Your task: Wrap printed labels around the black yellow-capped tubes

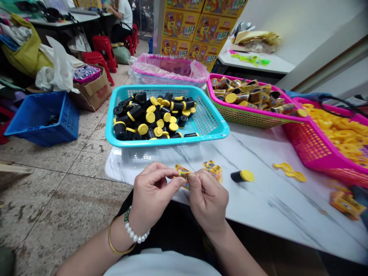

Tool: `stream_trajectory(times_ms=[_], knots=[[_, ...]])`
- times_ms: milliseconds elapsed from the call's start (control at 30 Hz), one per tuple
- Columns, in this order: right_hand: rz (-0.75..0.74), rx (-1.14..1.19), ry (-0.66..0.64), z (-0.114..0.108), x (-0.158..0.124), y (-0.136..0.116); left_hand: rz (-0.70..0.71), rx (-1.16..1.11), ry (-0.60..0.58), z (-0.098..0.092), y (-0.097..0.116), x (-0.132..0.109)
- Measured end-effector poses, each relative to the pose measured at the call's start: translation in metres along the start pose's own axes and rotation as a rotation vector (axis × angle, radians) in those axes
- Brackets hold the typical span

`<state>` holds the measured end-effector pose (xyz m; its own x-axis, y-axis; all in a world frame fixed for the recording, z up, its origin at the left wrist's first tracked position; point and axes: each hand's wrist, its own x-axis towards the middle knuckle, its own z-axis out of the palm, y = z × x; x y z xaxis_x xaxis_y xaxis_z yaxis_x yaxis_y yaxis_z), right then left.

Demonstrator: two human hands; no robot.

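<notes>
The left hand (152, 193) pinches one end of a small colourful printed paper label (182, 172) over the white marble desk (273, 214) edge; the right hand (208, 199) pinches the other end. Holding only the edges should keep it flat, I think.

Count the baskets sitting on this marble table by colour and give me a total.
Turquoise: 1, the turquoise basket of black tubes.
Pink: 2, the pink basket of wrapped tubes and the pink basket of yellow rings.
Total: 3.
The plastic-lined pink basket behind seems to stand off the table, so it is left out.
</notes>
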<state>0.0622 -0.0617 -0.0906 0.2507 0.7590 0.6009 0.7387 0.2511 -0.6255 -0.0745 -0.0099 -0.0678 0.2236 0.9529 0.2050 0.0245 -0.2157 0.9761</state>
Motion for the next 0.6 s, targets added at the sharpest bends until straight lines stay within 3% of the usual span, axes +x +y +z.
stream_trajectory(times_ms=[167,333,400,500,600], knots=[[-0.096,-0.031,-0.031,0.004,-0.004,-0.002,-0.233,-0.111,-0.033,-0.004,0.002,0.003],[-0.108,-0.065,-0.043,0.005,0.002,-0.003,-0.528,-0.218,-0.301,-0.010,0.001,0.009],[-0.101,-0.135,-0.036,-0.010,0.011,0.004,-0.608,-0.286,-0.346,-0.012,-0.002,0.011],[-0.011,-0.382,0.030,-0.054,0.022,0.034,-0.733,-0.410,-0.340,-0.014,-0.005,0.013],[0.071,-0.619,-0.097,-0.102,0.021,0.078,-0.823,-0.529,-0.312,-0.017,-0.007,0.017]])
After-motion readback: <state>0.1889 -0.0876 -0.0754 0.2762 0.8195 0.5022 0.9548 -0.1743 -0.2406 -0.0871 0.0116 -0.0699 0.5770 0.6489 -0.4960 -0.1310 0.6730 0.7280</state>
